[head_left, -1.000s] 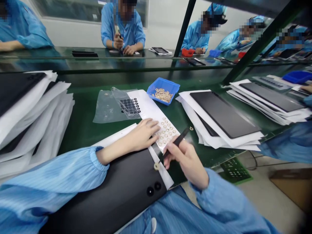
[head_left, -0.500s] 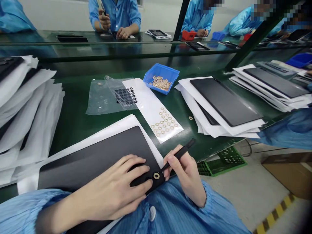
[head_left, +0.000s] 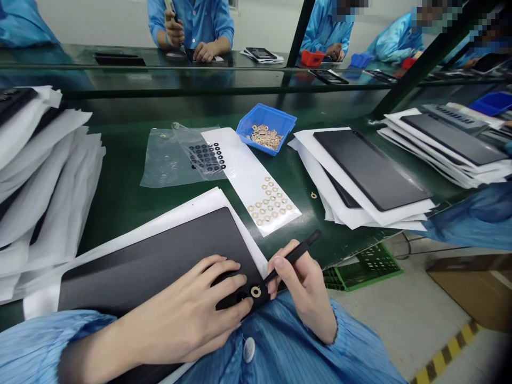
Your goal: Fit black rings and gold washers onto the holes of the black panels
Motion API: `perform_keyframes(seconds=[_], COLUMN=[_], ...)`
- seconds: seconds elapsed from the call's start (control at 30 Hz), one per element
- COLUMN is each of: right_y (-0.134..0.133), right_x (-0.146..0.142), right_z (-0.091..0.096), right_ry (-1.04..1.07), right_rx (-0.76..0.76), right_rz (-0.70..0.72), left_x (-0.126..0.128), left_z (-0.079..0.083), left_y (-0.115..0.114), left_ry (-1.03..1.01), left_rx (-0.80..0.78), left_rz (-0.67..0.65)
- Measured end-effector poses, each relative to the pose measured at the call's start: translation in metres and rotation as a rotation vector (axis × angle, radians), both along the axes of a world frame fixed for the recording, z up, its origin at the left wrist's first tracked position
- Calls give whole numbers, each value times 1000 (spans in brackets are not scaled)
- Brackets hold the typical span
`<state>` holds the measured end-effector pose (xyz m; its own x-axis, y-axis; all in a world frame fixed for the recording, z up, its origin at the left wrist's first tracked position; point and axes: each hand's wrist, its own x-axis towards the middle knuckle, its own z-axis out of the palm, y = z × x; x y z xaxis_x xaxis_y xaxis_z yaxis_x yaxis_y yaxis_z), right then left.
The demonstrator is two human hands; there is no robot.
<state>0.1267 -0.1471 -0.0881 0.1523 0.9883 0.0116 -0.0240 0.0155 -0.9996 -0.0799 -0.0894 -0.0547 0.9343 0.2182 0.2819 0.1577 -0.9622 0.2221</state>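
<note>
Black tablet panel lies flat on a white sheet at the near edge of the green bench, its long axis running left to right and rising slightly rightward. Gold ring washer sits at the panel's near right corner. Left hand, fingers spread, presses the panel beside the washer. Right hand pinches a black pen-shaped tool, its tip just beside the washer and its shaft pointing up and rightward.

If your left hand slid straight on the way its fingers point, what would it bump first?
Probably the small gold ring on the corner of the black tablet, just ahead of the left hand. The right hand lies beyond it, though depth is hard to judge.
</note>
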Motion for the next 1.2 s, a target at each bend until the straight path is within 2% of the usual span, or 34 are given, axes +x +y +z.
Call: perform_keyframes(seconds=[0.67, 0.93, 1.1, 1.2], right_y=[0, 0, -1, -2], right_x=[-1, -1, 0, 1], right_z=[1, 2, 2, 0], right_ry=[-89, -114, -134, -163], right_rx=[13, 16, 50, 132], right_rz=[-22, -7, 13, 33], left_x=[-1, 1, 2, 4], left_z=[-2, -1, -1, 1], left_y=[-1, 0, -1, -2], left_ry=[2, 8, -36, -11], left_rx=[-19, 17, 41, 22], left_rz=[-6, -7, 22, 30])
